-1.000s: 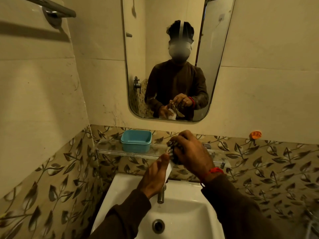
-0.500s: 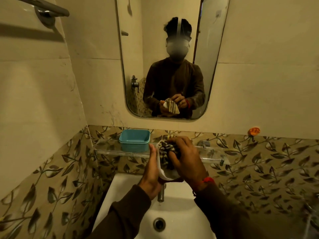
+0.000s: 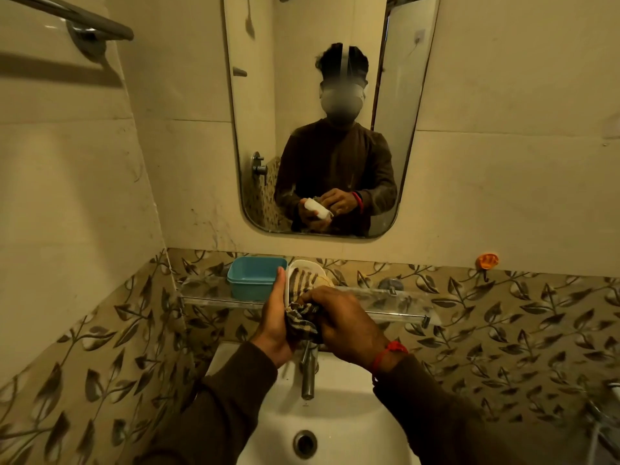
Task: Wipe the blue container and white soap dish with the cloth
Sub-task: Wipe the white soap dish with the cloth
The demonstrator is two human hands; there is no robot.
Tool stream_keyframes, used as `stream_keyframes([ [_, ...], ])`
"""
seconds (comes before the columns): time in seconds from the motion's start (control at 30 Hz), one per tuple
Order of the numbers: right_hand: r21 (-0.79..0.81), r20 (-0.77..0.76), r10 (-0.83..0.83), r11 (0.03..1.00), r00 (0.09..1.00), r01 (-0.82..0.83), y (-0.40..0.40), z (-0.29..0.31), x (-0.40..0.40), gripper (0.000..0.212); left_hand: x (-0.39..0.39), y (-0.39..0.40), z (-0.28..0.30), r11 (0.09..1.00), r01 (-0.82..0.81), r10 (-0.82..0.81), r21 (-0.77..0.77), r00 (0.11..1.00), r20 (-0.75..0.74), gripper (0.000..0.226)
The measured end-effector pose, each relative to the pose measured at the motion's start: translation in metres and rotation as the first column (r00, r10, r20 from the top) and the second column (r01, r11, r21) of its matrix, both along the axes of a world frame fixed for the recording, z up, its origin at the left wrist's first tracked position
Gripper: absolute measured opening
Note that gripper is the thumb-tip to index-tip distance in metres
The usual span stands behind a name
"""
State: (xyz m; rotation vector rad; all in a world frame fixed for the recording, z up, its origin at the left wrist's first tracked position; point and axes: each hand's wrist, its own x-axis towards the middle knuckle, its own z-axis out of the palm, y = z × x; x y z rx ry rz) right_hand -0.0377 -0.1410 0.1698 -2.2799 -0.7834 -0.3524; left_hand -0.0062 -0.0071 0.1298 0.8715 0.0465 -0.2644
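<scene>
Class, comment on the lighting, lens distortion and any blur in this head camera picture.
Head view: dim, yellowish light throughout; the wide lens bends the towel rail and glass shelf; the face in the mirror is blurred out; the left hand, soap dish and cloth stay fairly sharp.

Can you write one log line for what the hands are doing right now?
left hand: holds white soap dish | right hand: wipes it with cloth | blue container: on shelf

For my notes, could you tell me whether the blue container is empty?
Cannot tell: the blue container sits lidless and upright on the glass shelf, but its floor is hidden.
</scene>
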Motion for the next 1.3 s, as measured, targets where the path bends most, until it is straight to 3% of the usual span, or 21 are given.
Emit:
stream_keyframes([
  [0.2,-0.035,0.042,0.080,0.996,0.996,-0.078,-0.006,0.016,0.003,0.029,0.000,0.012,0.010,0.983,0.174,-0.176,-0.058,0.984,-0.037,0.073],
  [0.3,-0.114,0.110,0.004,0.993,0.994,0.009,-0.010,0.025,0.008,0.034,-0.006,0.006,0.008,0.977,0.205,-0.208,-0.050,0.977,-0.055,0.071],
  [0.43,-0.225,0.228,-0.141,0.955,0.963,0.193,-0.008,0.027,0.009,0.034,-0.004,-0.001,0.005,0.991,0.135,-0.136,-0.019,0.990,-0.035,0.068],
  [0.6,-0.245,0.211,-0.284,0.911,0.935,0.332,0.005,0.030,0.003,0.040,0.003,-0.005,0.005,1.000,-0.013,0.012,0.016,0.999,0.047,0.060],
  [0.77,-0.293,0.208,-0.283,0.895,0.936,0.336,0.016,0.028,-0.007,0.046,0.008,-0.004,0.005,0.993,-0.117,0.114,0.026,0.989,0.095,0.063],
  [0.87,-0.285,0.062,-0.276,0.916,0.959,0.282,0.020,0.022,-0.013,0.050,0.008,0.000,0.009,0.990,-0.137,0.135,0.013,0.984,0.120,0.065],
  [1.03,-0.152,-0.189,-0.211,0.971,0.959,0.184,0.016,0.031,-0.018,0.029,0.000,0.000,0.008,0.991,-0.134,0.136,-0.019,0.978,0.156,0.052],
  [1.13,0.232,-0.471,-0.057,0.955,0.880,0.186,0.009,0.036,-0.020,0.023,-0.006,-0.001,0.011,0.997,-0.075,0.077,-0.025,0.989,0.129,0.066],
  [1.2,0.546,-0.592,0.117,0.786,0.797,0.290,0.007,0.037,-0.020,0.030,-0.008,-0.004,0.014,0.998,-0.066,0.067,-0.009,0.992,0.111,0.069],
  [1.3,0.828,-0.539,0.408,0.418,0.737,0.375,0.006,0.038,-0.015,0.032,-0.014,-0.012,0.015,0.995,-0.095,0.091,0.030,0.989,0.120,0.059],
])
